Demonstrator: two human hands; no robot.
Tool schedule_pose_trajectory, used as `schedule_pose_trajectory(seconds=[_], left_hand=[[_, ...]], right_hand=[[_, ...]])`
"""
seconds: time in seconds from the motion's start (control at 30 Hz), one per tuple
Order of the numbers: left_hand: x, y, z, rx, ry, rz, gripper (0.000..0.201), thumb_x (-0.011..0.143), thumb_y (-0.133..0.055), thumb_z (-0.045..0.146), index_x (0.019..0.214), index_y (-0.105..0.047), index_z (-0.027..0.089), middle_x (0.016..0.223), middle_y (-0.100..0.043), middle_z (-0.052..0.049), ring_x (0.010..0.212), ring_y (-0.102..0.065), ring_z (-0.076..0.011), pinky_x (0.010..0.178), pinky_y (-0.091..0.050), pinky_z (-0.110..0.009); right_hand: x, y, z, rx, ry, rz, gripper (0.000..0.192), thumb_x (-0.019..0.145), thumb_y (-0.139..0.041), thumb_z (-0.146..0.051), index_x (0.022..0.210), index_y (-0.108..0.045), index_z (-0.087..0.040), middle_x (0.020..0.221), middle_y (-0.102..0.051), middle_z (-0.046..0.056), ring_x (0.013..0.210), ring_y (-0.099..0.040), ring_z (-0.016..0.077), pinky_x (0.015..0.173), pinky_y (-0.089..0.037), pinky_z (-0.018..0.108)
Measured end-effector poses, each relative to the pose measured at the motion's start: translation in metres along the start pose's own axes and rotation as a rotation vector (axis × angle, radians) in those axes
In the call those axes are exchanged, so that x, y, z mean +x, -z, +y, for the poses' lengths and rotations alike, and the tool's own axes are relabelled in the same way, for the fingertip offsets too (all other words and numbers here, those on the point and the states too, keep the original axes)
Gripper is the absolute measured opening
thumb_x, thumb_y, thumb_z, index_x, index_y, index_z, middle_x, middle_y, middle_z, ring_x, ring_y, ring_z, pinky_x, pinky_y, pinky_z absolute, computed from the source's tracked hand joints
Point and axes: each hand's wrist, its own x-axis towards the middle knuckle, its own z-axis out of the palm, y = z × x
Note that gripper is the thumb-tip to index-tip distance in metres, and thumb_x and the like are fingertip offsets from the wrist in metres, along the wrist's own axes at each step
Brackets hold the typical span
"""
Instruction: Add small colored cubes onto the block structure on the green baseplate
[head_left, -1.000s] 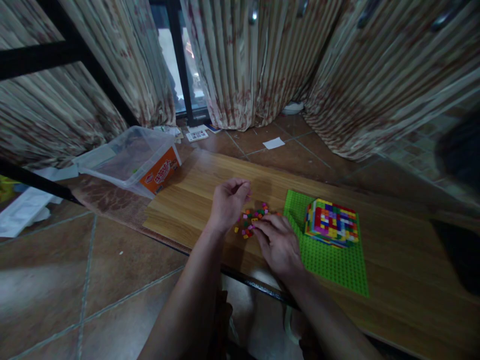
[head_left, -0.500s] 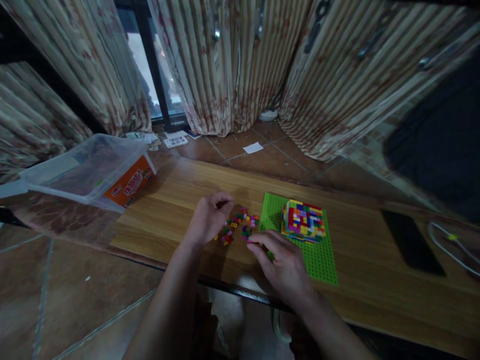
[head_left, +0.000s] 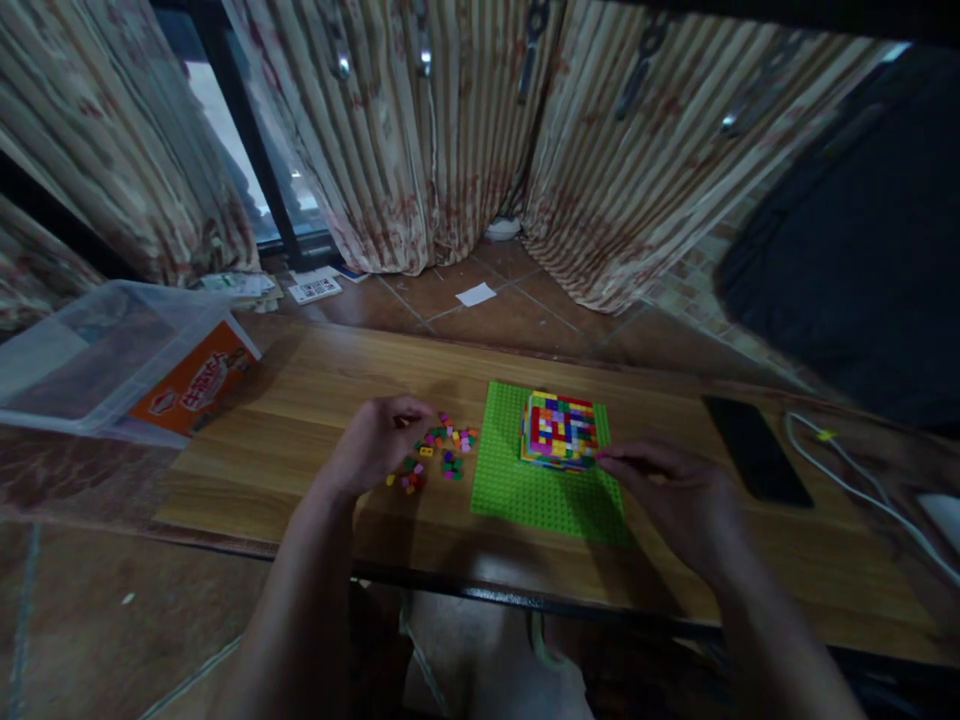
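A many-coloured block of toy bricks [head_left: 562, 430] stands on a green studded baseplate [head_left: 525, 500]. At its right side, my right hand [head_left: 682, 495] pinches a small pink brick [head_left: 601, 456] between thumb and fingertips; whether the brick touches the block I cannot tell. Left of the baseplate lie loose small bricks [head_left: 454, 467] in pink, green, yellow, orange and other colours. My left hand [head_left: 379, 440] hovers over their left edge with its fingers curled together; anything held in them is hidden.
All of this rests on a long wooden table [head_left: 300, 400]. A clear plastic bin [head_left: 112, 340] with an orange label stands at the far left. To the right lie a black phone-like slab [head_left: 757, 450] and a white cable [head_left: 862, 480]. Curtains [head_left: 465, 130] hang behind.
My right hand has moved right, from beside the loose bricks to the right side of the block, carrying the pink brick. My left hand stays by the loose bricks. The view has turned right.
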Motion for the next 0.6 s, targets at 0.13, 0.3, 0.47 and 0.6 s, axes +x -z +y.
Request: schedule_pose_trajectory(seconds=[0.13, 0.3, 0.47, 0.6], left_hand=[[-0.001, 0.006, 0.001, 0.033, 0.025, -0.015, 0.021, 0.073, -0.067, 0.037, 0.078, -0.074, 0.018, 0.070, -0.071, -0.002, 0.061, -0.060, -0.0156, 0.058, -0.045, -0.024], [0.000, 0.006, -0.001, 0.064, 0.014, -0.026, 0.022, 0.073, -0.067, 0.039, 0.075, -0.074, 0.019, 0.069, -0.071, -0.002, 0.062, -0.060, -0.0159, 0.056, -0.044, -0.023], [-0.001, 0.006, -0.003, 0.072, 0.026, -0.029, 0.021, 0.073, -0.068, 0.039, 0.076, -0.074, 0.018, 0.072, -0.072, -0.002, 0.065, -0.062, -0.0166, 0.058, -0.046, -0.023], [-0.002, 0.007, -0.005, 0.080, 0.011, -0.054, 0.021, 0.073, -0.068, 0.038, 0.074, -0.074, 0.019, 0.070, -0.071, -0.002, 0.064, -0.062, -0.0163, 0.057, -0.045, -0.023]], right_hand=[[0.000, -0.003, 0.000, -0.044, 0.049, -0.018, 0.020, 0.083, -0.070, -0.042, 0.081, -0.076, -0.023, 0.085, -0.071, 0.004, 0.076, -0.067, 0.0179, 0.066, -0.052, 0.029], [0.002, -0.013, 0.002, -0.064, 0.083, -0.009, 0.022, 0.085, -0.066, -0.042, 0.083, -0.077, -0.023, 0.087, -0.070, 0.004, 0.075, -0.066, 0.0178, 0.066, -0.052, 0.030], [0.003, -0.017, 0.005, -0.104, 0.115, -0.004, 0.021, 0.085, -0.066, -0.040, 0.083, -0.076, -0.022, 0.088, -0.068, 0.005, 0.077, -0.066, 0.0186, 0.068, -0.052, 0.031], [0.005, -0.017, 0.007, -0.123, 0.122, -0.005, 0.017, 0.085, -0.067, -0.037, 0.083, -0.074, -0.022, 0.087, -0.068, 0.004, 0.077, -0.065, 0.0181, 0.067, -0.051, 0.031]])
